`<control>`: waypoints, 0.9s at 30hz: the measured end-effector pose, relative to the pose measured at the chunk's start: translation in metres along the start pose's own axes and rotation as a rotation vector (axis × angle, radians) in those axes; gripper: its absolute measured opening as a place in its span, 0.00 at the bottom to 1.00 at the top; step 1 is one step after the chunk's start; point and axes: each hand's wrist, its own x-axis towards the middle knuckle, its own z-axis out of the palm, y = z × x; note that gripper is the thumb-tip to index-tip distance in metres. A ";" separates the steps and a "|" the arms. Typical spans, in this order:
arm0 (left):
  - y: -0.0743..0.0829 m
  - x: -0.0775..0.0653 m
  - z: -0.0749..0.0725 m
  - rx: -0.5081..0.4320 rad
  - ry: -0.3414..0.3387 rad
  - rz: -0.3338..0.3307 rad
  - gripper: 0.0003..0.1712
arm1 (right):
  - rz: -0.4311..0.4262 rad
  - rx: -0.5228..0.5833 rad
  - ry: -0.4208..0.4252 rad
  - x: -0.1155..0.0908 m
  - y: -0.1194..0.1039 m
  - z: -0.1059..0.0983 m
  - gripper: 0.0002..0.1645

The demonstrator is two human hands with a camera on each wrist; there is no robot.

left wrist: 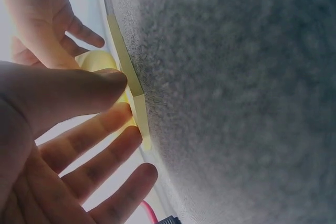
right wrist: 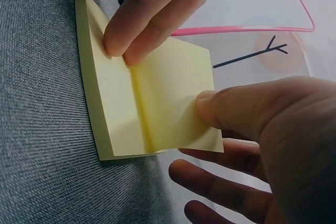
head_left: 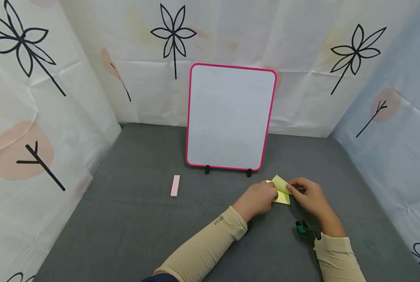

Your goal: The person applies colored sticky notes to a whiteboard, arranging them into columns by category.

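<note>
A pad of yellow sticky notes [right wrist: 100,87] lies on the grey tabletop, right of centre in the head view. Its top sheet [right wrist: 181,87] is lifted and bent back, still joined to the pad along one side. My right hand [head_left: 310,197] pinches the free edge of that sheet, thumb in front and a finger behind. On the pad's left part my left hand [head_left: 257,199] presses with its fingertips [right wrist: 114,43], close to the fold. The left wrist view shows this hand's fingers fairly straight. In the head view it covers part of the pad.
A whiteboard [head_left: 229,117] with a pink frame stands on black feet behind the hands. Left of them a small pink block [head_left: 175,186] lies on the grey tabletop [head_left: 125,227]. White cloth walls [head_left: 143,102] with printed flowers enclose the table at the back and sides.
</note>
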 end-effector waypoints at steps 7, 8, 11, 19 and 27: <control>0.001 -0.001 -0.001 0.012 0.006 -0.006 0.06 | 0.000 -0.001 -0.002 0.000 -0.003 -0.001 0.07; 0.000 -0.001 -0.001 0.013 0.008 -0.006 0.06 | -0.002 0.000 -0.002 0.000 -0.004 -0.001 0.07; 0.000 -0.001 -0.001 0.011 0.012 -0.005 0.06 | -0.003 0.000 -0.006 0.000 -0.004 -0.001 0.07; 0.000 -0.002 -0.003 0.001 0.016 -0.012 0.05 | 0.003 0.003 -0.018 0.000 -0.003 -0.001 0.07; 0.001 -0.003 -0.006 -0.004 0.021 -0.025 0.03 | -0.015 0.018 -0.020 -0.001 -0.002 -0.001 0.06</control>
